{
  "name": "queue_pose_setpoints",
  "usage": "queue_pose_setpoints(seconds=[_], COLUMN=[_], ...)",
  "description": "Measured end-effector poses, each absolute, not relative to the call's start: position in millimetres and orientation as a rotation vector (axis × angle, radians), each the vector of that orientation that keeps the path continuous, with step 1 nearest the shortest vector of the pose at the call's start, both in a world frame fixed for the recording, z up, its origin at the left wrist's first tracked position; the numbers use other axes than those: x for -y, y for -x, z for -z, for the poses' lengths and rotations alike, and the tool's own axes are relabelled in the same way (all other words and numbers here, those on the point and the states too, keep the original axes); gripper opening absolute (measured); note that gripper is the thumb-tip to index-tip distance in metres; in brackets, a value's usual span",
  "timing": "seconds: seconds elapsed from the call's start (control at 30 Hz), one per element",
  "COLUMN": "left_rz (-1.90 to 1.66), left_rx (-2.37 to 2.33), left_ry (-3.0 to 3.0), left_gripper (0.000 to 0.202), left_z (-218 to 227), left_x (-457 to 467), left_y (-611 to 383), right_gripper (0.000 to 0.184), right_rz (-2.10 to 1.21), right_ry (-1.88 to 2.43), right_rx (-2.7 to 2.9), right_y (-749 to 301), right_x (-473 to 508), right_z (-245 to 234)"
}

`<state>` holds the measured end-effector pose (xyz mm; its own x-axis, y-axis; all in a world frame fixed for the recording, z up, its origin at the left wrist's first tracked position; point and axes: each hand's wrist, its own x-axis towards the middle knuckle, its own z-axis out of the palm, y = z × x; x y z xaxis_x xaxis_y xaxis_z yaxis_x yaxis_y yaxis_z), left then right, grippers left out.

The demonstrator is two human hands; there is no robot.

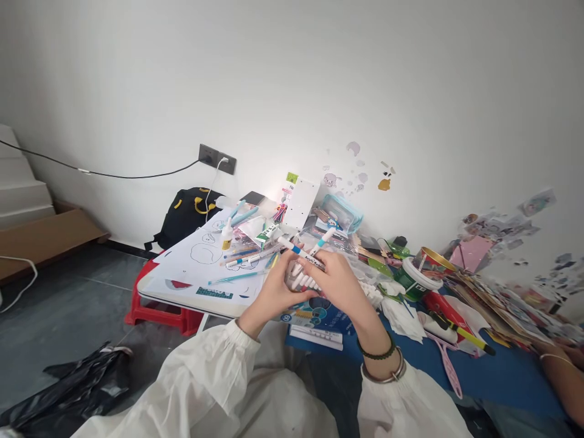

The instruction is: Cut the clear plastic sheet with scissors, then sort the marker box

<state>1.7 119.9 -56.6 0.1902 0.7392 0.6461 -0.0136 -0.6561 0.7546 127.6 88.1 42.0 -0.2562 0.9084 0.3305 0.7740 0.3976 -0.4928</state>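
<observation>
My left hand (274, 291) is curled round the near side of a bundle of white acrylic markers (305, 280), which may sit in a clear pack; my fingers hide part of it. From the other side my right hand (336, 281) closes over the same bundle. Two markers stick out at the top: a marker with a dark blue band (290, 246) and a marker with a light blue band (322, 241). Beneath my hands lies a blue printed sheet (331, 320). Left of them, another white marker (241, 263) rests on white drawing paper (189, 286).
A glue bottle (227, 236), a green ruler (214, 293) and a clear blue-edged case (342, 213) are on the table. To the right are a green-white tub (414, 280), a pink brush handle (449, 368) and stacked papers (495, 304). Another person's arm (563, 377) shows at far right.
</observation>
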Motion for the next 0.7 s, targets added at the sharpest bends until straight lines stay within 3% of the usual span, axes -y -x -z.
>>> queue_pose_setpoints(seconds=[0.1,0.23,0.37,0.7], left_rz=[-1.533,-1.523,-1.562,-1.556], left_rx=[-0.694,-0.738,-0.74,-0.77], left_ry=[-1.832,-1.802,-1.8,-1.804], left_gripper=[0.079,0.082,0.091,0.062], left_z=[55.1,59.4,62.1,58.5], left_x=[-118.4,-120.8,-124.9,-123.5], left_y=[-1.9,-3.7,-5.2,-5.1], right_gripper=[0.032,0.021,0.028,0.008], right_rz=[-0.325,-0.426,-0.466,-0.36], right_ry=[1.475,1.415,1.283,1.274], right_rx=[2.137,2.102,1.986,1.812], right_y=[-127.5,-128.7,-127.7,-110.6], right_x=[-90.3,-92.4,-92.0,-106.3], right_z=[-44.8,-45.6,-44.5,-31.1])
